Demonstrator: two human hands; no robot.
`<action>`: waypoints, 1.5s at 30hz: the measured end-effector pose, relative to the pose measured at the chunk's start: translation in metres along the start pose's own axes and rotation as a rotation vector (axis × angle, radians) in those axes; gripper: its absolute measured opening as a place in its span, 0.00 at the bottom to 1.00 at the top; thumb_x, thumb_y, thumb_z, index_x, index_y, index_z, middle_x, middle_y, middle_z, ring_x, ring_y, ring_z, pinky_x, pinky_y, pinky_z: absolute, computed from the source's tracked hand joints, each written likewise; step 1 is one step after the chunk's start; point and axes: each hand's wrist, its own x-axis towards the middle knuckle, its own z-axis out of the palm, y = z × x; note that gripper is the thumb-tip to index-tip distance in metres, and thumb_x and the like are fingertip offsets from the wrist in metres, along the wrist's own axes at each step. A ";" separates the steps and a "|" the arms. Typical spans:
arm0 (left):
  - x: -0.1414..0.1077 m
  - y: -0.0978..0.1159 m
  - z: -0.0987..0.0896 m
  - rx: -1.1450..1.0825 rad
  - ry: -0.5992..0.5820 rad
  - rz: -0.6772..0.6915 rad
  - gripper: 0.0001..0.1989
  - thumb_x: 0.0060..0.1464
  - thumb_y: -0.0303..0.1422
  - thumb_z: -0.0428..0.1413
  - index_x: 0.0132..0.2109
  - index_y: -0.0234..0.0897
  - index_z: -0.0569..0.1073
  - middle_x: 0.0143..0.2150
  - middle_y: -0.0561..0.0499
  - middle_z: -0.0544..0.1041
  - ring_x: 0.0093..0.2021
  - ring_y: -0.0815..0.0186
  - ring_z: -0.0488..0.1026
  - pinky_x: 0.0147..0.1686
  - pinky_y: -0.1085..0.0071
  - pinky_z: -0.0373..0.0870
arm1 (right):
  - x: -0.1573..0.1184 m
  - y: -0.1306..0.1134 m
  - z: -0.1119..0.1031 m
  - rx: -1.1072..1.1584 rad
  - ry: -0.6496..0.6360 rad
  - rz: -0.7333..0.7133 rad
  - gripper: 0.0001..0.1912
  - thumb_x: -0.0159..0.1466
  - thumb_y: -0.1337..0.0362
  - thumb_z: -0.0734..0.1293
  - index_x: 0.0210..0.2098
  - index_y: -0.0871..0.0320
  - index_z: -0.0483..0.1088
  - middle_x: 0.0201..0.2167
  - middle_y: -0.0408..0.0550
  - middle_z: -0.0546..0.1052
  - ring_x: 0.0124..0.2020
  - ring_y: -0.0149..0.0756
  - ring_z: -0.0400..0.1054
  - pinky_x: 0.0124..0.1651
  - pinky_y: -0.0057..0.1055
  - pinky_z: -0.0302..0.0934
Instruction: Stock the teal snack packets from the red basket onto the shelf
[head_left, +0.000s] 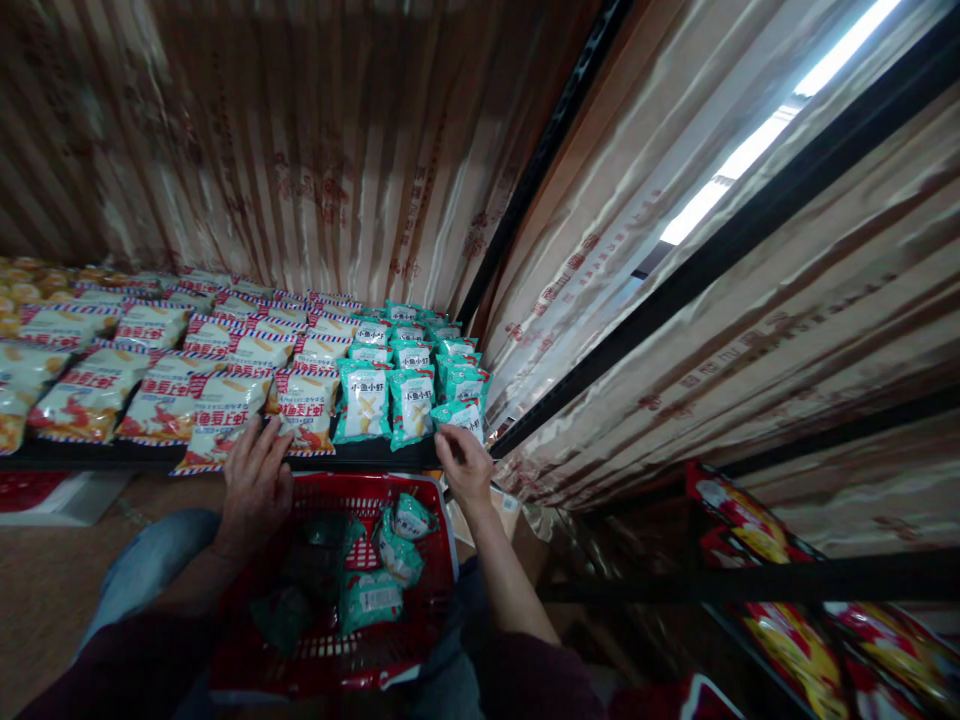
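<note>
My right hand (pixel 466 468) is at the right end of the shelf, its fingers bent and pinched at the lower edge of a teal snack bag (pixel 463 413). That bag leans at the front of rows of similar teal bags (pixel 366 402). My left hand (pixel 259 472) is at the shelf's front edge, fingers stretched out against the bottom of a white-and-orange snack bag (pixel 223 412) with a striped border. Between my forearms, below the shelf, is a red plastic basket (pixel 448 560) with several teal bags (pixel 373 597) lying loose in it.
More striped snack bags (pixel 94 390) fill the shelf to the left, with yellow packs (pixel 30 285) beyond. Printed plastic sheeting (pixel 337 150) hangs behind. A black shelf post (pixel 540 150) stands at the corner. Red-and-yellow packs (pixel 795 650) lie on a lower right shelf.
</note>
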 end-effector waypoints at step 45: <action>0.051 -0.056 -0.002 0.028 0.129 -0.014 0.32 0.57 0.25 0.47 0.66 0.36 0.46 0.69 0.36 0.41 0.68 0.48 0.34 0.60 0.44 0.51 | -0.011 -0.066 0.199 -0.455 -0.228 -0.358 0.28 0.65 0.67 0.54 0.64 0.64 0.48 0.68 0.60 0.40 0.68 0.50 0.29 0.62 0.55 0.48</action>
